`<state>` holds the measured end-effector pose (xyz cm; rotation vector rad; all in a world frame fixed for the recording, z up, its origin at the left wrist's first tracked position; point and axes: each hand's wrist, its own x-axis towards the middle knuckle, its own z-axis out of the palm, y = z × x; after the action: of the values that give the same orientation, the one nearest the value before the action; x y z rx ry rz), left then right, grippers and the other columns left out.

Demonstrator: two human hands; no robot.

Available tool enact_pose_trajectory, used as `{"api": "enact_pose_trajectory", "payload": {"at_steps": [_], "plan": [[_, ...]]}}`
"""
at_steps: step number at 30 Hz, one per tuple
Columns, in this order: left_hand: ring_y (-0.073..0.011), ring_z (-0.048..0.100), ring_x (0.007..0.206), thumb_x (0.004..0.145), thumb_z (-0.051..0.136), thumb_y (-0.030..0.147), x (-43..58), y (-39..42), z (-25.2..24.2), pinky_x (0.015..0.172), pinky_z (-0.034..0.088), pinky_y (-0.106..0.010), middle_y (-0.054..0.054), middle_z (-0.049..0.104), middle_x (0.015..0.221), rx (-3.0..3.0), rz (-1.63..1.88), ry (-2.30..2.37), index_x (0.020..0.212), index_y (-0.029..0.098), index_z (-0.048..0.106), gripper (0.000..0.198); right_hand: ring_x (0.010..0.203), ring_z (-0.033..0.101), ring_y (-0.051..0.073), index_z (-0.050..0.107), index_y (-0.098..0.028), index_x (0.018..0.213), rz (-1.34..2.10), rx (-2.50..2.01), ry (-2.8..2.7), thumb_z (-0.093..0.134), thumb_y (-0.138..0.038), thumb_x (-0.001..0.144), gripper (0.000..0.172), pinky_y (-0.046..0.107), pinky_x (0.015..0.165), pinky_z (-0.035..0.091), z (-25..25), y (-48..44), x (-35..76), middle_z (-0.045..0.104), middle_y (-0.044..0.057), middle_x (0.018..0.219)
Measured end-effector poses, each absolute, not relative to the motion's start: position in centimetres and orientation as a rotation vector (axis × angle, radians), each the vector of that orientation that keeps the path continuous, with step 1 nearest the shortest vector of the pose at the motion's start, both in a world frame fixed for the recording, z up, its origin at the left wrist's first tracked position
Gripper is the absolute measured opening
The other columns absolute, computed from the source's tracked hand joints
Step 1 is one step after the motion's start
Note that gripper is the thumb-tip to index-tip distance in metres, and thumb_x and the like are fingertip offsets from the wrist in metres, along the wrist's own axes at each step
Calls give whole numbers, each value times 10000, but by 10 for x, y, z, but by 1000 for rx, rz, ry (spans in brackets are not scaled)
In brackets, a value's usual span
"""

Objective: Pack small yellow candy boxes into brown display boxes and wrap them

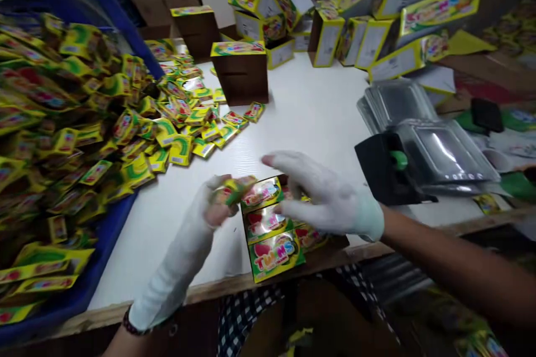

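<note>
My left hand (pixel 215 206), in a white glove with bare fingertips, is closed on a small yellow-green box (pixel 240 188), which is blurred. Just right of it lies a larger display box (pixel 322 248) at the table's front edge, holding several small boxes (pixel 274 254) in rows with their "Twins" print facing up. Over that display box hovers my gloved right hand (pixel 320 192), its fingers apart and nothing seen in them. It partly hides the boxes beneath.
A blue crate (pixel 113 240) heaped with small boxes stands at the left, with more boxes (pixel 180 148) spilled onto the white table (pixel 310 114). Brown-sided cartons (pixel 243 78) stand behind. Clear plastic trays (pixel 446 153) and a black tape dispenser (pixel 379 170) lie at the right.
</note>
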<state>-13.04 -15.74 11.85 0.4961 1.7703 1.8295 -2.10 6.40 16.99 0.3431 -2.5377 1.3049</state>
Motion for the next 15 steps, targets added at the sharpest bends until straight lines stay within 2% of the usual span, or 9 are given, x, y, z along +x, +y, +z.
{"api": "enact_pose_trajectory", "payload": {"at_steps": [3,5,7,10,12,15], "plan": [[-320,578,1176,800,682,503,-101,-132,132,917,541,-415,-89,641,1242,734,1658,1808,1272,214,579,564,1007,604,190,597,-193,1175,948,785,-2753,560,-174,904,275,337,894,507,195,68,-29,646,78,1154],[-311,590,1140,823,632,581,-91,-121,135,926,544,-421,-87,645,1212,786,1666,1802,1263,201,585,583,1002,608,181,603,-175,1136,914,726,-2777,515,-161,933,222,323,905,491,199,75,-27,666,61,1086],[-275,627,1035,836,620,583,-86,-116,136,852,562,-391,-73,666,1145,752,1678,1830,1233,205,595,549,1036,604,168,561,-154,1206,1027,502,-2705,513,-201,955,259,306,935,477,195,85,-19,659,62,1148],[-209,635,824,840,661,465,-83,-110,136,703,542,-317,-44,696,943,727,1537,2011,1027,203,664,322,1044,594,187,525,-154,1267,982,326,-2681,553,-224,937,338,331,930,472,190,100,-5,650,70,1178],[-190,604,737,833,662,456,-81,-106,136,643,503,-297,-32,684,844,803,1413,2129,918,202,673,268,1028,581,227,578,-180,1206,761,398,-2786,590,-203,896,311,382,909,464,192,106,0,660,76,1117],[-174,556,672,815,676,455,-77,-102,135,612,445,-288,-16,658,776,999,1234,2244,860,210,668,249,964,574,253,658,-186,1033,512,593,-2955,629,-203,851,185,414,877,453,201,111,3,675,82,958]]}}
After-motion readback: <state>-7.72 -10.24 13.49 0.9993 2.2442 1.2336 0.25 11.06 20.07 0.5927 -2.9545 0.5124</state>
